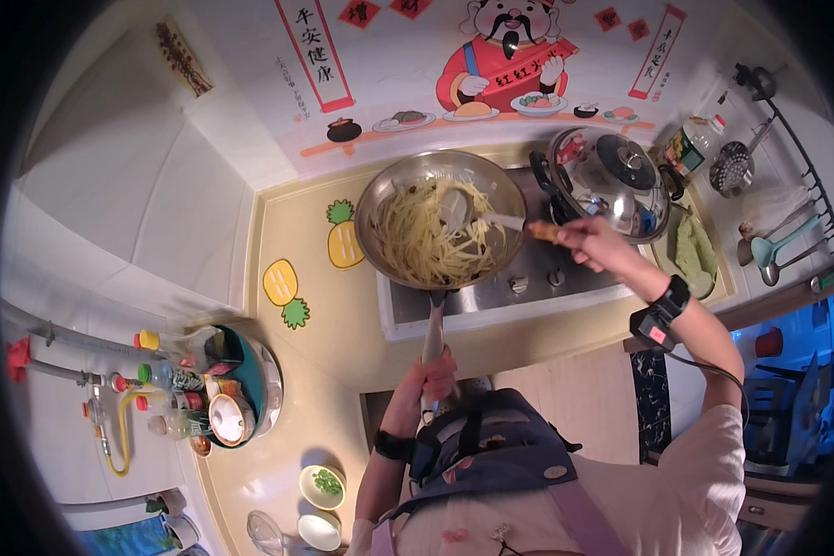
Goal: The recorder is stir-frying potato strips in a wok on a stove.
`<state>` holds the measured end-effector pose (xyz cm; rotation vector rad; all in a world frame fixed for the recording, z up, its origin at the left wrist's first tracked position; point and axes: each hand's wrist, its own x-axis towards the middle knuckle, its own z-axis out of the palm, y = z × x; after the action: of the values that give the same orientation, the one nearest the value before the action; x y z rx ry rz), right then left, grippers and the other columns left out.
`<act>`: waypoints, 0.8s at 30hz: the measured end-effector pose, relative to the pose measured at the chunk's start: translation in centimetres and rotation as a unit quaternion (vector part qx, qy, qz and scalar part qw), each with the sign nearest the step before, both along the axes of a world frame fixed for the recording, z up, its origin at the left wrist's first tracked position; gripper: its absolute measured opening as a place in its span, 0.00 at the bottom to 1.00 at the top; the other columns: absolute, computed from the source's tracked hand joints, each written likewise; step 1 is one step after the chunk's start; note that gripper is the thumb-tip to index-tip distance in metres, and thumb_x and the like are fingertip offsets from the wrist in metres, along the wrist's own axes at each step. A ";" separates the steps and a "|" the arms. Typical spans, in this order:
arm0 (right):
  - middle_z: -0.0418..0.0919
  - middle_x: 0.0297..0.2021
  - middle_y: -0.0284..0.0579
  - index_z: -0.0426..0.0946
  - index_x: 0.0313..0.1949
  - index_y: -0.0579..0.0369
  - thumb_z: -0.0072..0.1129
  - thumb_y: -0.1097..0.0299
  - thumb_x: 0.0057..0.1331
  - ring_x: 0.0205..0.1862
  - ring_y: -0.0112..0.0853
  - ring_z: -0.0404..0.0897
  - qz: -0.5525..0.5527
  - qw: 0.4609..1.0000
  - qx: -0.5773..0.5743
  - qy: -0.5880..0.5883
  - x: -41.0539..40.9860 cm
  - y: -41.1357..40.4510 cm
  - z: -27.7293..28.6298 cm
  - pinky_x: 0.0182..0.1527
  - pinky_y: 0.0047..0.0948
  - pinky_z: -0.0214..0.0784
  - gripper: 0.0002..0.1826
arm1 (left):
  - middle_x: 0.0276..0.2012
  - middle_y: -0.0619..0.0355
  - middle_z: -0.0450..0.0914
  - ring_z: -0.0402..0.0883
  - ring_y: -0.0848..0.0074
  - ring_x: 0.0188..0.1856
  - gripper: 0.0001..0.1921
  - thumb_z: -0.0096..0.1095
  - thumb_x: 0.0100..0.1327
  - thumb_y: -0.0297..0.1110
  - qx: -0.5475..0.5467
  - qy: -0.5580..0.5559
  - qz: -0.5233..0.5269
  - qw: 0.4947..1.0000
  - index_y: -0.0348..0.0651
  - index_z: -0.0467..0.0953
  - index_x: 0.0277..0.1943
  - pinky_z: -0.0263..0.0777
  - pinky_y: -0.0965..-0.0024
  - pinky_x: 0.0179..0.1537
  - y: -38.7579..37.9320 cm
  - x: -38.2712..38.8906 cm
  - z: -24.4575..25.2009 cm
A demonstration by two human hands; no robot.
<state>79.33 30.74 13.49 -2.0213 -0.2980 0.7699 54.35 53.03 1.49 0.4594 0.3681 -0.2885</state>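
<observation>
A steel frying pan (pixel 368 229) over the left part of the gas stove (pixel 472 306) holds pale shredded strips, likely potato (pixel 417 243), with small dark bits among them. My left hand (pixel 436 379) is closed round the pan's metal handle (pixel 434 333), on the side towards me. My right hand (pixel 587 243) grips the wooden handle of a metal ladle or spatula (pixel 543 231). The rounded head (pixel 456 207) of this utensil lies in the strips at the upper middle of the pan.
Right of the pan stands a lidded steel pot (pixel 598 187); beside it a plate holds a green item (pixel 695 254). Utensils hang on the right wall. A seasoning tray (pixel 267 396) with bottles stands at left, and a bowl of chopped greens (pixel 323 486) sits below, near an empty bowl (pixel 320 532).
</observation>
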 end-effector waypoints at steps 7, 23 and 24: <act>0.72 0.15 0.47 0.76 0.41 0.54 0.53 0.65 0.59 0.18 0.38 0.72 0.153 0.876 -0.158 -0.429 0.5 2.2 4.4 0.25 0.32 0.64 0.12 | 0.17 0.70 0.56 0.55 0.91 0.13 0.08 0.53 0.62 0.30 -0.006 -0.042 -0.008 0.999 0.45 0.60 0.31 0.50 0.84 0.12 -0.7 1.4 -1.4; 0.72 0.25 0.50 0.67 0.55 0.49 0.52 0.71 0.56 0.22 0.46 0.74 0.280 0.726 -0.146 -0.612 0.2 8.3 -0.2 0.25 0.40 0.68 0.24 | 0.17 0.70 0.56 0.55 0.91 0.12 0.09 0.54 0.61 0.27 0.000 -0.028 -0.019 0.999 0.45 0.59 0.31 0.51 0.84 0.11 0.7 0.5 -0.6; 0.73 0.28 0.51 0.68 0.54 0.49 0.53 0.74 0.52 0.22 0.46 0.75 0.298 0.719 -0.141 -0.612 0.0 8.2 -0.2 0.26 0.39 0.69 0.27 | 0.17 0.70 0.57 0.56 0.91 0.12 0.09 0.53 0.61 0.27 0.012 -0.028 -0.012 0.999 0.45 0.59 0.31 0.51 0.84 0.11 0.7 0.3 -0.5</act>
<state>79.38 38.93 13.32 -2.4729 -1.7361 -0.3752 54.60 53.76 1.01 0.4948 0.3126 -0.2950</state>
